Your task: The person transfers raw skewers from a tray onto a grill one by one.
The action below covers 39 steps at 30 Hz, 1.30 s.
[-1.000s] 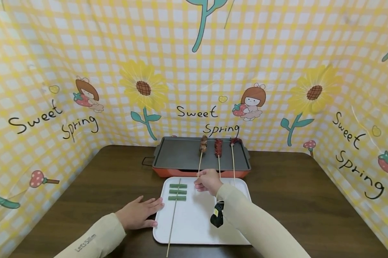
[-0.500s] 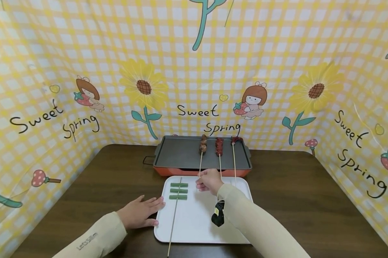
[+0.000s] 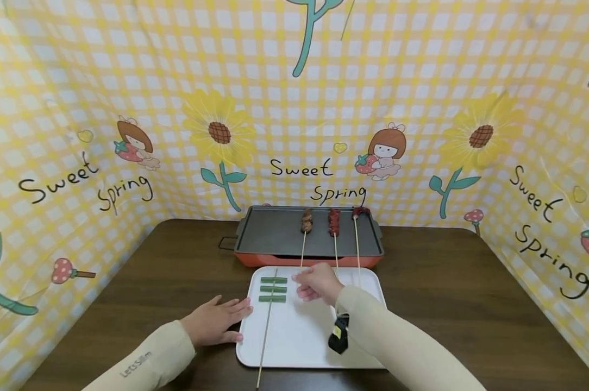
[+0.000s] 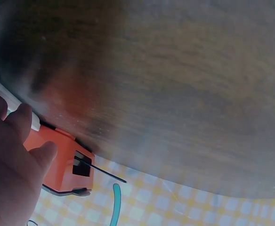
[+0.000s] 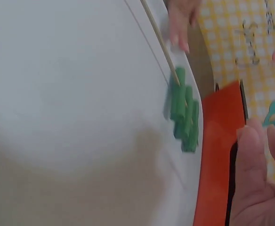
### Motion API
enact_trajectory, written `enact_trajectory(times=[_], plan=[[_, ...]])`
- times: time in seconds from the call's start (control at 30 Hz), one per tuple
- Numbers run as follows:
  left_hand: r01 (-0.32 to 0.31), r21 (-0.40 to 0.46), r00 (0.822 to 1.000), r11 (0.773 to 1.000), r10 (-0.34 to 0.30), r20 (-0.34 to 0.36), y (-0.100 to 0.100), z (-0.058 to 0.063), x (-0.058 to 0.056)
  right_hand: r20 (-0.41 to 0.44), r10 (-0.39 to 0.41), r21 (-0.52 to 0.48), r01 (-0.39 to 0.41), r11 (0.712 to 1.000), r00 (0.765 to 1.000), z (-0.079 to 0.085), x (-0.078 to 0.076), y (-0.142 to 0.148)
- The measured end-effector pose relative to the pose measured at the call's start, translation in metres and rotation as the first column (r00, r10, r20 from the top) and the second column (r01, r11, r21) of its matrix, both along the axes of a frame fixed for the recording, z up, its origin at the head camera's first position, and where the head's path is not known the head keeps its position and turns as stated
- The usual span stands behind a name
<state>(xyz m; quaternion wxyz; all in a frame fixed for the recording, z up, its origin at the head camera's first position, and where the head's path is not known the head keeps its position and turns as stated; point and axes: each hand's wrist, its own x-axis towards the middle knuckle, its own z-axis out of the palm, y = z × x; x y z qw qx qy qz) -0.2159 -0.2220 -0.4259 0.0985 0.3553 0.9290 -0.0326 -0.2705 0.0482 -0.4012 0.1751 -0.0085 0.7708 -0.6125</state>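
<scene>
My right hand [image 3: 319, 283] hovers over the upper part of the white tray [image 3: 304, 342], fingers loosely bent. Its thumb [image 5: 251, 165] and a finger stand apart with no stick between them in the right wrist view. Just beyond the fingertips is the stick of a brown meat skewer [image 3: 306, 221] lying on the grill [image 3: 270, 233]. My left hand [image 3: 213, 321] lies with straight fingers on the table, fingertips at the tray's left rim. On the tray's left side is a skewer of green stalk pieces [image 3: 273, 289], its stick reaching past the front rim.
A red meat skewer [image 3: 333, 222] and a skewer with a dark red, curled piece [image 3: 357, 214] lie farther right on the grill, sticks overhanging the tray. A wire handle [image 3: 226, 243] juts from the grill's left side. Patterned cloth [image 3: 294, 125] encloses the table [image 3: 143, 282].
My right hand has let go of the brown meat skewer's stick and drawn slightly back toward me. That skewer has turned and settled on the grill. The left hand stays at the tray rim.
</scene>
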Motion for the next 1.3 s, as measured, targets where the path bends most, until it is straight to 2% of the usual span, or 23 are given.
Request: enact_trajectory(times=[0.13, 0.27, 0.37, 0.47, 0.6, 0.77, 1.0, 1.1, 1.23, 1.3], plan=[[-0.011, -0.017, 1.000, 1.000, 0.011, 0.016, 0.004, 0.000, -0.001, 0.022, 0.131, 0.037, -0.131, 0.991, 0.991, -0.007, 0.026, 0.010], [-0.019, -0.024, 1.000, 1.000, 0.020, 0.013, 0.002, -0.001, 0.000, 0.062, 0.229, 0.018, -0.230, 0.973, 0.972, -0.011, 0.052, 0.010], [-0.010, -0.011, 1.000, 1.000, 0.010, -0.009, -0.001, -0.003, 0.001, 0.082, 0.264, 0.007, -0.266, 0.964, 0.961, -0.015, 0.066, 0.008], [-0.007, 0.015, 1.000, 1.000, 0.007, -0.002, -0.003, -0.003, 0.001, 0.104, 0.289, -0.006, -0.290, 0.957, 0.952, -0.018, 0.078, 0.006], [0.002, 0.064, 1.000, 0.998, -0.004, 0.024, -0.005, -0.004, -0.002, 0.126, 0.319, -0.038, -0.317, 0.948, 0.939, -0.021, 0.089, 0.004], [0.016, 0.114, 1.000, 0.993, -0.018, 0.013, -0.007, -0.007, -0.007, 0.158, 0.336, -0.080, -0.327, 0.942, 0.929, -0.026, 0.096, -0.002], [-0.003, 0.116, 1.000, 0.993, 0.000, 0.026, -0.004, -0.006, -0.010, 0.249, 0.425, -0.103, -0.413, 0.905, 0.870, -0.038, 0.108, -0.020], [-0.018, 0.120, 0.999, 0.993, 0.014, 0.032, -0.002, -0.004, -0.009, 0.248, 0.406, -0.074, -0.400, 0.913, 0.880, -0.040, 0.114, -0.027], [-0.071, 0.113, 0.997, 0.991, 0.068, 0.034, 0.000, -0.003, -0.008, 0.261, 0.339, -0.048, -0.339, 0.940, 0.904, -0.043, 0.118, -0.037], [-0.075, 0.097, 0.997, 0.993, 0.074, 0.014, 0.001, -0.004, -0.008, 0.258, 0.308, -0.040, -0.308, 0.951, 0.916, -0.045, 0.121, -0.041]])
